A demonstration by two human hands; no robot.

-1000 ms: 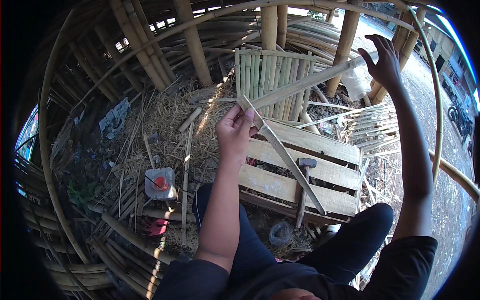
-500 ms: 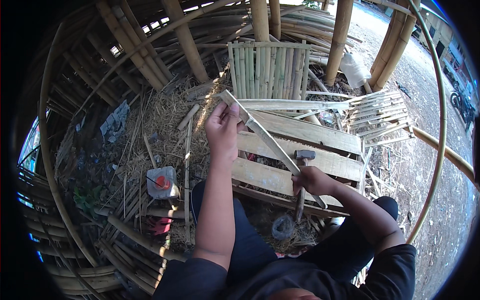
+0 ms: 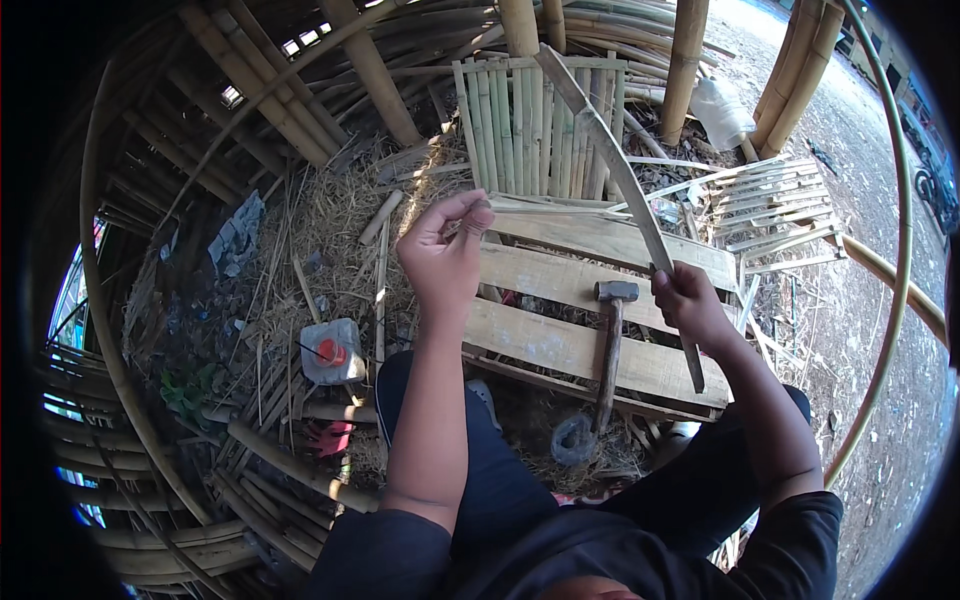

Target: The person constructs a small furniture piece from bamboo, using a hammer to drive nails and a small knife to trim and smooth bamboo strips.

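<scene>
My right hand [image 3: 697,308] is wrapped round a long flat bamboo strip [image 3: 625,172], near its lower end. The strip slants up and to the left, above the slatted wooden bench [image 3: 540,335]. Raised over the bench's left end, my left hand [image 3: 446,238] is apart from the strip. Its thumb and fingertips are pinched together; I cannot make out what, if anything, is between them. A hammer [image 3: 611,350] with a dark metal head and wooden handle lies across the bench slats, left of my right hand, its handle reaching past the near edge.
Behind the bench stands a bamboo slat panel [image 3: 535,130]. A smaller slatted frame [image 3: 775,205] lies at the right. At left, a pale block-like container [image 3: 333,352] holds something red. A clear plastic bag [image 3: 572,440] lies below the bench. Bamboo poles [image 3: 685,75] rise behind; straw and shavings cover the ground.
My left hand has let go of the strip. My right hand has moved up and right, raising the strip to a steeper slant. The hammer's handle is no longer behind my right hand.
</scene>
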